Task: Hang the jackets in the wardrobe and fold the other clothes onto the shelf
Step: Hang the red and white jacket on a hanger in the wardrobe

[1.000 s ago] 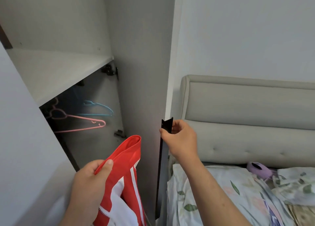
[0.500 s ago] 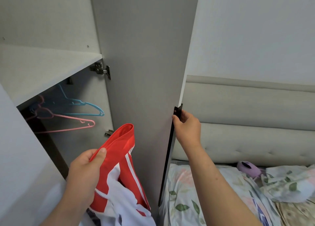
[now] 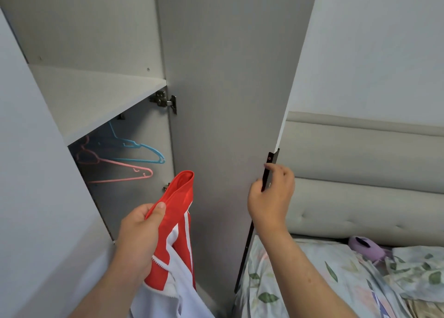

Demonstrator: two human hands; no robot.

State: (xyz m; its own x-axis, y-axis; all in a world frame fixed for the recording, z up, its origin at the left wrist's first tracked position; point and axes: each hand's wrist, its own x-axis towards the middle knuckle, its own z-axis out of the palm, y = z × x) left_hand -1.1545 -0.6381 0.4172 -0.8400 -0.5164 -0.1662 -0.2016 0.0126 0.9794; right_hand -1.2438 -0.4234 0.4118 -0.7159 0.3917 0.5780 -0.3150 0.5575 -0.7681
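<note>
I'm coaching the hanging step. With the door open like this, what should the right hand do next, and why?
Probably let the right hand release the door handle and reach for the pink hanger: the wardrobe door stands open, and the left hand grips the red and white jacket, which has no hanger in it.

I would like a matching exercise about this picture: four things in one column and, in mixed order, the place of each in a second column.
Things:
1. jacket
2. blue hanger
3. handle
4. purple toy

Places:
a. on the bed
b. held by the left hand
c. under the shelf
d. gripped by the right hand

Pairs: 1-b, 2-c, 3-d, 4-a.
</note>
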